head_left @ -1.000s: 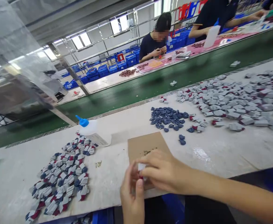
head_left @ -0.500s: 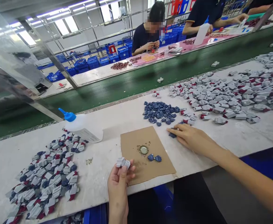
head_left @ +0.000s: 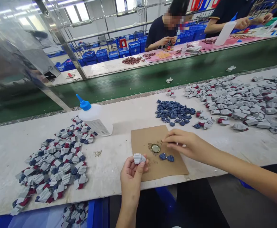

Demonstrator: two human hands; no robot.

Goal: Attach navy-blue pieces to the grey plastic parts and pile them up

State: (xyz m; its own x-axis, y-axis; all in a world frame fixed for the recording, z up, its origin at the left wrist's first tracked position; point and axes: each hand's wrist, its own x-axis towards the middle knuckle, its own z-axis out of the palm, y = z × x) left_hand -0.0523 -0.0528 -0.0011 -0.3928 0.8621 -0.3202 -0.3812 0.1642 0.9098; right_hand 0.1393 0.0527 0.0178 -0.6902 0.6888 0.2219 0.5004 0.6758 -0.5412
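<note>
My left hand [head_left: 133,172] is closed around a light grey ridged plastic piece [head_left: 138,158], held over the near left edge of a brown cardboard sheet [head_left: 144,134]. On the cardboard lie a small round metal dish [head_left: 155,148] with a scalloped rim, tiny metal bits, and a pair of dark blue pieces [head_left: 166,157] joined like a bow. My right hand [head_left: 184,142] is open over the cardboard's right edge, fingers stretched toward the tiny bits beside the dish. A small white spot shows between its fingers; I cannot tell what it is.
A pile of blue pieces [head_left: 174,110] lies behind the cardboard. Grey and red pieces [head_left: 254,98] spread at right; a mixed heap [head_left: 58,161] lies at left beside a blue-capped bottle [head_left: 97,118]. Beyond the green conveyor belt [head_left: 140,84], people work at another table.
My right hand has moved left from beside the blue pile to the cardboard's right edge. My left hand keeps the grey piece. The camera view has shifted.
</note>
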